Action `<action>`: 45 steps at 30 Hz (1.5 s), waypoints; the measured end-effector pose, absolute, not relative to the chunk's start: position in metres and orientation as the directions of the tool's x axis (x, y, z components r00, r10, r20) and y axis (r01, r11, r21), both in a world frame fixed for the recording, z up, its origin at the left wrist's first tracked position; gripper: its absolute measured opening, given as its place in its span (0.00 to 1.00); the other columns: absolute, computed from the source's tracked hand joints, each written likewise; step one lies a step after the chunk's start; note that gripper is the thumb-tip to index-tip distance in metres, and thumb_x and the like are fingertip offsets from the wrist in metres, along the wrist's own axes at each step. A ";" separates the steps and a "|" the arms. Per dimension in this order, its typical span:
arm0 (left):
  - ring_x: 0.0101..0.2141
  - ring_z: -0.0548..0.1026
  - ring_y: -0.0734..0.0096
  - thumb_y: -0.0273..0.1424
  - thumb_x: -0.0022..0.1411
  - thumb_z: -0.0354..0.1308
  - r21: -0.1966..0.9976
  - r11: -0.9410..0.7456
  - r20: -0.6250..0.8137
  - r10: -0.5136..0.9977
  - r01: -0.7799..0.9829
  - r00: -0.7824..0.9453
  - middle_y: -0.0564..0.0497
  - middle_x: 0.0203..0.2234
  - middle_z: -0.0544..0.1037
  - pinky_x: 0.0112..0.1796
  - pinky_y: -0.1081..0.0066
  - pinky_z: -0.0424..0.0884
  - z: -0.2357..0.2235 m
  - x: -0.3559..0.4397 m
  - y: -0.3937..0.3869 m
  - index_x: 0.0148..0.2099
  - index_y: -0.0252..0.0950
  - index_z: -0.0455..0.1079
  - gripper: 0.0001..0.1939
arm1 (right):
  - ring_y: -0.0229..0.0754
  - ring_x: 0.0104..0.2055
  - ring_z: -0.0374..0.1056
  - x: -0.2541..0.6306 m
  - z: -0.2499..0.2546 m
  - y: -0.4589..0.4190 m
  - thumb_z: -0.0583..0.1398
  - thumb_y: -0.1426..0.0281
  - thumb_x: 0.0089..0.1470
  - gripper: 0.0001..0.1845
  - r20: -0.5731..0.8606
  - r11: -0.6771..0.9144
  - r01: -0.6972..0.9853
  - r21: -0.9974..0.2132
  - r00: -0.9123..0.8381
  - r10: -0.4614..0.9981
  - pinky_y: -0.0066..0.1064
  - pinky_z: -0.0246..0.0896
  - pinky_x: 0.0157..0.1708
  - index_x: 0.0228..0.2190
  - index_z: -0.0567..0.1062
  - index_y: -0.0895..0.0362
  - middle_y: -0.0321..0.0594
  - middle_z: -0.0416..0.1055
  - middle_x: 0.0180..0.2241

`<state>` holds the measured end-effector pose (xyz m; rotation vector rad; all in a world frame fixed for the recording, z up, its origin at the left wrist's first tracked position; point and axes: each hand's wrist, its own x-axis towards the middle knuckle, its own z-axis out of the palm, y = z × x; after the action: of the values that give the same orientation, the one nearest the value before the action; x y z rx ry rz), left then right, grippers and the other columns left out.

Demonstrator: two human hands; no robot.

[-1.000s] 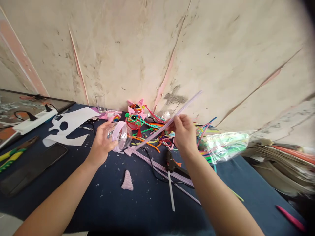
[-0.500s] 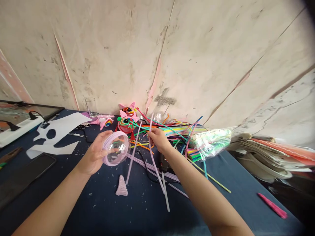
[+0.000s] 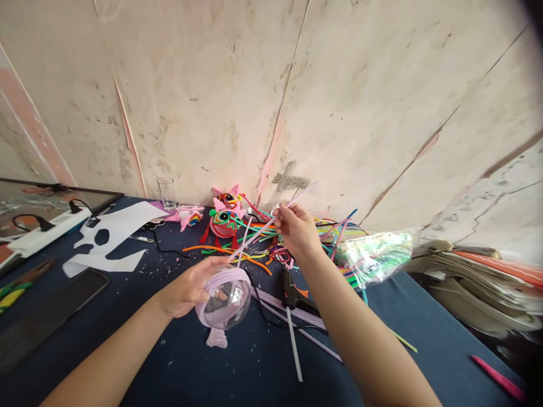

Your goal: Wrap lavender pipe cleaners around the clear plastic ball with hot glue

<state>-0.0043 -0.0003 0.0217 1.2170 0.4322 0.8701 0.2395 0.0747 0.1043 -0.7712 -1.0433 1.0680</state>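
Observation:
My left hand is closed around a clear plastic dome whose rim is wrapped in lilac pipe cleaner. From the top of that rim a lilac pipe cleaner runs up and right to my right hand, pinched between thumb and fingers, its free end sticking out beyond. Just below the dome, partly hidden by it, lies a small lilac wound piece. Under my right forearm rests a black glue gun with a white glue stick. More lilac pipe cleaners lie beside it.
Two colourful lion-like ornaments stand against the wall near a glass. To the left are cut white paper, a phone and a power strip. A clear bag and a pink item lie right.
My left hand has brought the dome right and lower, over the small lilac piece. My right hand has moved up and right, drawing the pipe cleaner out between the hands.

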 end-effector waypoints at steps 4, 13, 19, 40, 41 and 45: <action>0.51 0.70 0.52 0.40 0.42 0.71 0.923 0.124 0.140 0.774 -0.364 0.618 0.43 0.52 0.70 0.45 0.59 0.71 0.024 -0.002 -0.002 0.54 0.42 0.67 0.36 | 0.30 0.17 0.59 0.227 0.094 0.060 0.69 0.59 0.38 0.16 0.226 0.219 -0.323 -0.921 0.017 0.974 0.22 0.52 0.15 0.24 0.71 0.56 0.30 0.69 0.21; 0.53 0.68 0.51 0.37 0.41 0.72 0.941 0.045 0.164 0.805 -0.335 0.570 0.44 0.50 0.71 0.51 0.55 0.65 0.019 0.003 -0.002 0.53 0.42 0.68 0.34 | 0.36 0.25 0.64 0.186 0.050 0.032 0.65 0.54 0.43 0.18 0.146 0.159 0.007 -0.987 -0.369 0.918 0.28 0.59 0.27 0.23 0.75 0.57 0.33 0.71 0.22; 0.55 0.67 0.51 0.32 0.43 0.70 0.985 -0.050 0.113 0.908 -0.164 0.403 0.44 0.50 0.71 0.53 0.52 0.62 0.014 0.003 -0.001 0.54 0.43 0.65 0.34 | 0.37 0.23 0.63 0.207 0.063 0.025 0.60 0.49 0.50 0.20 0.286 0.283 -0.065 -0.957 -0.044 0.957 0.29 0.61 0.26 0.26 0.70 0.55 0.33 0.67 0.22; 0.60 0.60 0.50 0.29 0.45 0.65 0.979 -0.196 0.202 0.934 -0.051 0.294 0.44 0.53 0.69 0.57 0.54 0.58 0.013 0.002 -0.001 0.54 0.42 0.62 0.32 | 0.41 0.27 0.69 0.197 0.050 -0.016 0.54 0.47 0.56 0.23 0.244 0.242 -0.035 -0.970 -0.208 0.947 0.33 0.64 0.34 0.29 0.68 0.55 0.35 0.71 0.22; 0.60 0.60 0.50 0.29 0.45 0.65 0.978 -0.200 0.207 0.934 -0.054 0.290 0.44 0.53 0.68 0.56 0.54 0.58 0.014 0.002 -0.001 0.54 0.41 0.62 0.32 | 0.41 0.28 0.69 0.197 0.050 -0.016 0.55 0.48 0.55 0.22 0.241 0.236 -0.049 -0.970 -0.206 0.948 0.33 0.64 0.34 0.29 0.68 0.54 0.35 0.71 0.22; 0.59 0.60 0.50 0.28 0.46 0.65 0.974 -0.219 0.228 0.931 -0.064 0.286 0.45 0.53 0.68 0.56 0.56 0.60 0.015 0.003 -0.001 0.55 0.41 0.61 0.33 | 0.41 0.27 0.69 0.195 0.051 -0.016 0.57 0.48 0.55 0.21 0.265 0.262 -0.038 -0.964 -0.173 0.949 0.33 0.64 0.34 0.28 0.68 0.54 0.35 0.72 0.22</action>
<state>0.0030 -0.0014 0.0153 1.4750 0.8476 1.1575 0.1953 -0.0157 0.0509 -0.9084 -1.4404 1.1386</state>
